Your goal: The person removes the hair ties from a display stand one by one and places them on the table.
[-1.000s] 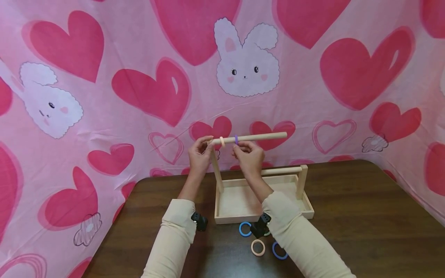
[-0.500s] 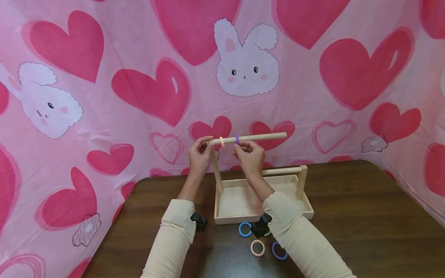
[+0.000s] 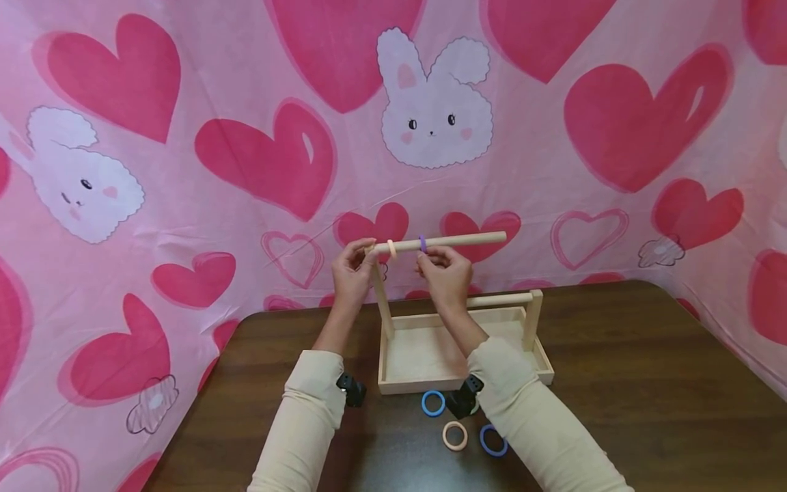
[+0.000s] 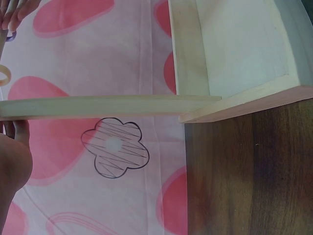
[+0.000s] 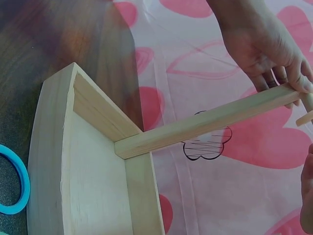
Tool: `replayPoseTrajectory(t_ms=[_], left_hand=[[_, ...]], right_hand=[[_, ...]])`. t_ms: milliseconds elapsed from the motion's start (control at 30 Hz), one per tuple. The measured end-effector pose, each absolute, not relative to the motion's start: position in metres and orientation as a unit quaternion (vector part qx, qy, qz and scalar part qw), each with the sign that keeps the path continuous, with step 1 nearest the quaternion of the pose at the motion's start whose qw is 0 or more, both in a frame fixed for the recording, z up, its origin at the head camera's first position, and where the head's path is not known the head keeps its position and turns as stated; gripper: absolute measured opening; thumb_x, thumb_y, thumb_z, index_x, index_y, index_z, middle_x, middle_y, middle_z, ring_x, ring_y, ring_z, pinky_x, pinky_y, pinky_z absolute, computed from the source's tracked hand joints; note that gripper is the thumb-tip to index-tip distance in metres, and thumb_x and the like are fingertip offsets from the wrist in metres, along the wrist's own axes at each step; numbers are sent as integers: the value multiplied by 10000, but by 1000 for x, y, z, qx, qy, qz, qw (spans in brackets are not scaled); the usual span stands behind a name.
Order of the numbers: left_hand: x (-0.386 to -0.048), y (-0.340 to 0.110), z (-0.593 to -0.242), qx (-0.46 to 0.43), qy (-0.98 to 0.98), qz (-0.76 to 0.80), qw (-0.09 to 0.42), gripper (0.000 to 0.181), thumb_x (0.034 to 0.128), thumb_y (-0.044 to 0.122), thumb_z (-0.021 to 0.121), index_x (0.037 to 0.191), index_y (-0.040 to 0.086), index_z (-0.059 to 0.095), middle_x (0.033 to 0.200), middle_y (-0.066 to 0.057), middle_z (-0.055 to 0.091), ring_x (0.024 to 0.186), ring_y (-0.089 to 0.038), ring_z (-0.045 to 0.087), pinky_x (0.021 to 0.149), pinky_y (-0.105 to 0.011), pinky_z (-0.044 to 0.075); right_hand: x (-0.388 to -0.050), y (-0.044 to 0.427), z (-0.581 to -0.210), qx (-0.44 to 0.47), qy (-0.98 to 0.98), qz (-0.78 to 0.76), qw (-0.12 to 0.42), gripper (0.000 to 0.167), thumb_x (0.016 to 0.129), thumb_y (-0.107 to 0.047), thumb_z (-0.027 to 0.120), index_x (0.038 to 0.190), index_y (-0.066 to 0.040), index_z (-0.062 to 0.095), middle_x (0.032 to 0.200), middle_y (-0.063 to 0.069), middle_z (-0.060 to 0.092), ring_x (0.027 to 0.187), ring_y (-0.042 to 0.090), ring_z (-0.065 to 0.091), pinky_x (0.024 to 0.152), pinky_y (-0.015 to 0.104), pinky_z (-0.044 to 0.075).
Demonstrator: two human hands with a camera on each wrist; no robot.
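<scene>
In the head view my left hand (image 3: 352, 273) grips the top of a tall wooden post (image 3: 382, 301), where a round wooden dowel (image 3: 470, 240) juts out to the right. On that dowel hangs a peach ring (image 3: 392, 250), just right of the left fingers. Farther along, my right hand (image 3: 447, 277) pinches the lower edge of a purple ring (image 3: 422, 242) that encircles the dowel. The post rises from the left end of a shallow wooden tray (image 3: 424, 388). The right wrist view shows the left hand (image 5: 269, 46) around the post's top.
A lower bar (image 3: 501, 299) meets a short post (image 3: 532, 321) at the tray's right end. In front of the tray lie a light blue ring (image 3: 423, 404), a second peach ring (image 3: 455, 448) and a dark blue ring (image 3: 494, 455). A greenish ring is mostly hidden by the right wrist camera.
The right hand and the purple ring have slid slightly right along the dowel, away from the peach ring. The left hand keeps its hold on the post.
</scene>
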State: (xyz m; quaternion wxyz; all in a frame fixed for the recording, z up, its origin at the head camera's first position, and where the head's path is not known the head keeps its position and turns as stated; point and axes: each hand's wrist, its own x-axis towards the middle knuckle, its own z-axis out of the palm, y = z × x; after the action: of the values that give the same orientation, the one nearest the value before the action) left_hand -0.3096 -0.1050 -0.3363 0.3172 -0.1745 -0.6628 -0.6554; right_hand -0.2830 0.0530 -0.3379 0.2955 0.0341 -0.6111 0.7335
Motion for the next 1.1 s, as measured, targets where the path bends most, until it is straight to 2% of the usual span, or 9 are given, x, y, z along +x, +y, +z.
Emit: replayPoseTrajectory(t_ms=[167, 267, 400, 500, 633, 833, 1100], left_hand=[[-308, -107, -337, -174, -661, -655, 322, 195, 906, -75, 679, 1091, -133, 666, 960, -278, 728, 779, 31, 648, 723, -143, 556], [-307, -107, -338, -177, -666, -649, 323, 199, 905, -64, 688, 1094, -126, 674, 926, -205, 736, 763, 30, 635, 715, -139, 552], [-307, -106, -338, -181, -666, -646, 326, 206, 901, -57, 697, 1097, -119, 681, 884, -89, 726, 736, 26, 610, 707, -134, 542], [-308, -105, -338, -184, -663, -648, 327, 201, 898, -73, 692, 1091, -126, 675, 892, -126, 731, 746, 31, 618, 709, -134, 543], [-308, -105, -338, -185, -656, -657, 322, 200, 893, -100, 682, 1088, -141, 662, 904, -191, 733, 777, 37, 639, 717, -136, 547], [-309, -106, -337, -184, -652, -665, 314, 199, 899, -105, 671, 1092, -153, 651, 881, -128, 734, 766, 18, 647, 717, -139, 554], [-309, -105, -336, -181, -654, -664, 313, 200, 900, -103, 671, 1094, -150, 653, 909, -219, 729, 766, 18, 657, 718, -141, 561]], right_hand=[[-282, 53, -339, 38, -599, 747, 286, 169, 857, -14, 763, 966, 111, 730, 831, 258, 753, 563, 21, 687, 601, 168, 583], [-281, 55, -339, 38, -591, 752, 290, 161, 856, -3, 757, 963, 114, 730, 812, 240, 753, 565, 59, 698, 594, 179, 586], [-280, 57, -340, 36, -587, 752, 298, 158, 859, -5, 753, 958, 116, 729, 748, 145, 750, 549, 36, 685, 583, 179, 584], [-280, 59, -340, 38, -583, 754, 300, 164, 865, -5, 753, 960, 125, 724, 699, 27, 727, 544, 8, 676, 587, 178, 585], [-280, 62, -340, 43, -574, 760, 301, 158, 869, 11, 748, 964, 135, 720, 678, -53, 699, 550, 13, 682, 596, 186, 590], [-281, 66, -341, 40, -568, 765, 301, 172, 872, 8, 745, 973, 144, 715, 666, -86, 684, 552, 5, 681, 593, 178, 586], [-282, 72, -341, 41, -561, 767, 309, 163, 860, 45, 738, 974, 158, 705, 676, -95, 690, 546, -1, 682, 594, 183, 589]])
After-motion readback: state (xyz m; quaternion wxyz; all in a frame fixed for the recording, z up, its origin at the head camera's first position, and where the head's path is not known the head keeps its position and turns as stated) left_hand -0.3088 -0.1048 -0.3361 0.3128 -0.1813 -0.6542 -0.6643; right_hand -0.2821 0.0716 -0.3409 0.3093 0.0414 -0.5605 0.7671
